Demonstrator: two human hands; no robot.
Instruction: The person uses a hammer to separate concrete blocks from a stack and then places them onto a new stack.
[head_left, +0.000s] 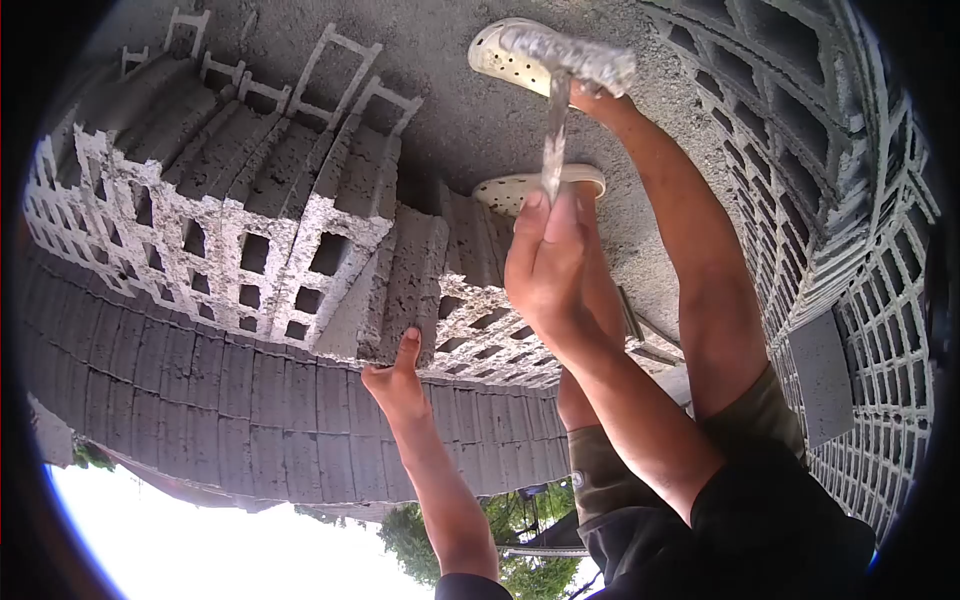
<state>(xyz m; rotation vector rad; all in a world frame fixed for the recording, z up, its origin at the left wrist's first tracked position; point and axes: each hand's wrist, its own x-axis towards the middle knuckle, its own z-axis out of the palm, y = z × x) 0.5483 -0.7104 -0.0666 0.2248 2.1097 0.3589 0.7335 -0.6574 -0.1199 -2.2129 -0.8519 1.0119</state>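
Observation:
My left hand (pixel 401 378) grips the lower end of a grey hollow concrete block (pixel 404 275), with the thumb laid on its rough face and the fingers mostly hidden behind. The block leans in line with a row of similar blocks. Closed around a thin handle, my right hand (pixel 545 255) holds up a T-shaped, hammer-like tool (pixel 590 65) crusted with cement. Its blurred head is above the hand in the picture, overlapping one of my shoes; its exact kind is hard to make out.
Hollow blocks (pixel 250 215) with pale, holed faces line the left. Another long row of grey blocks (pixel 270 420) curves below them. More stacked hollow blocks (pixel 800 150) stand at right. My feet in white clogs (pixel 500 190) rest on gritty ground (pixel 430 60).

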